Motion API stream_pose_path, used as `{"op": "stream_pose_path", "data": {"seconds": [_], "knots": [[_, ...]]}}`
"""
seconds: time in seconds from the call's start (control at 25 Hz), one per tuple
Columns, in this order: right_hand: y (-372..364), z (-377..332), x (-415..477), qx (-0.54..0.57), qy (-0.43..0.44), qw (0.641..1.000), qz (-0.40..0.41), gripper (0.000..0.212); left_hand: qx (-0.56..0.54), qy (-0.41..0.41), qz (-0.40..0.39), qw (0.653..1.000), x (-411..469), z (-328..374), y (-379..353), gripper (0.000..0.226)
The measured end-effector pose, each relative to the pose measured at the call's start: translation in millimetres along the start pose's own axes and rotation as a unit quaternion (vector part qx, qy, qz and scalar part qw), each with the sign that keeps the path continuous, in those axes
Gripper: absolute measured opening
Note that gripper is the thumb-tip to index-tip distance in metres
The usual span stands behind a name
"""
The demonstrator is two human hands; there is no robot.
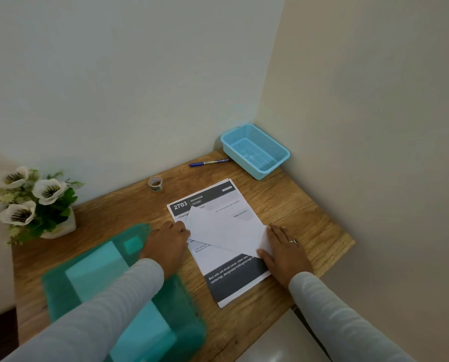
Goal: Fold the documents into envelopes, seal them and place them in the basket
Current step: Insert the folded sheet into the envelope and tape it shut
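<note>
A stack of printed documents (233, 280) with dark bands and the number 2703 lies in the middle of the wooden desk (296, 205). A white sheet (226, 231) lies slanted across the stack, partly lifted. My left hand (167, 244) pinches the sheet's left edge. My right hand (286, 253) lies flat with straight fingers on the sheet's right corner. The light blue mesh basket (270, 169) stands in the desk's far right corner and looks bare inside. A roll of tape (155, 183) stands behind the stack.
A teal folder or tray (61, 296) with pale sheets in it lies at the near left under my left forearm. A blue pen (207, 163) lies beside the basket. White flowers in a pot (32, 205) stand at the left edge. Walls close the back and right.
</note>
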State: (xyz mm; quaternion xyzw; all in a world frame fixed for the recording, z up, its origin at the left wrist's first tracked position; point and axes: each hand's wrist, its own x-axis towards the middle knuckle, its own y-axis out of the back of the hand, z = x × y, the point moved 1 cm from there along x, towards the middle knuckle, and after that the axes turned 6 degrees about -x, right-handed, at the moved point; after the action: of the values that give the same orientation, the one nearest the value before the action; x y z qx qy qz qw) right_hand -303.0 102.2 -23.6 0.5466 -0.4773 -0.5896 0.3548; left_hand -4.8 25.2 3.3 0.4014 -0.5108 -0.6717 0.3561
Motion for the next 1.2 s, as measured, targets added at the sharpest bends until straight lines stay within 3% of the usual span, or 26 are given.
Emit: {"op": "stream_pose_path", "data": {"seconds": [0.16, 0.32, 0.52, 0.64, 0.76, 0.88, 1.04, 1.2], "knots": [[11.4, -8.8, 0.9, 0.073, -0.106, 0.991, 0.019, 0.087, -0.001, -0.007, 0.007, 1.000, -3.5, 0.1, -1.9, 0.045], [21.4, -20.9, 11.1, 0.205, -0.214, 0.954, 0.043, 0.098, 0.008, -0.004, -0.004, 1.000, -5.0, 2.7, -1.7, 0.047], [36.6, -10.1, 22.0, 0.426, -0.285, 0.856, 0.068, 0.059, 0.016, -0.001, -0.012, 1.000, -5.7, 0.9, -2.7, 0.048], [35.7, -4.2, 16.2, 0.470, -0.266, 0.839, 0.059, 0.037, -0.010, -0.001, -0.009, 1.000, -7.0, -1.4, -4.3, 0.048], [42.4, -4.5, 7.3, 0.505, -0.227, 0.830, 0.066, 0.021, -0.143, 0.040, 0.002, 0.989, -5.2, -5.5, -1.2, 0.044], [65.4, -2.3, 2.3, 0.570, -0.190, 0.796, 0.081, 0.025, -0.370, 0.112, 0.041, 0.921, 0.9, -9.3, 9.1, 0.043], [88.6, -1.3, 8.7, 0.592, -0.139, 0.791, 0.072, 0.022, -0.595, 0.160, 0.114, 0.780, 7.0, -9.3, 33.7, 0.053], [105.6, -14.7, 26.2, 0.616, -0.084, 0.783, 0.019, 0.020, -0.608, 0.163, 0.124, 0.767, 5.2, -15.4, 45.8, 0.066]]}}
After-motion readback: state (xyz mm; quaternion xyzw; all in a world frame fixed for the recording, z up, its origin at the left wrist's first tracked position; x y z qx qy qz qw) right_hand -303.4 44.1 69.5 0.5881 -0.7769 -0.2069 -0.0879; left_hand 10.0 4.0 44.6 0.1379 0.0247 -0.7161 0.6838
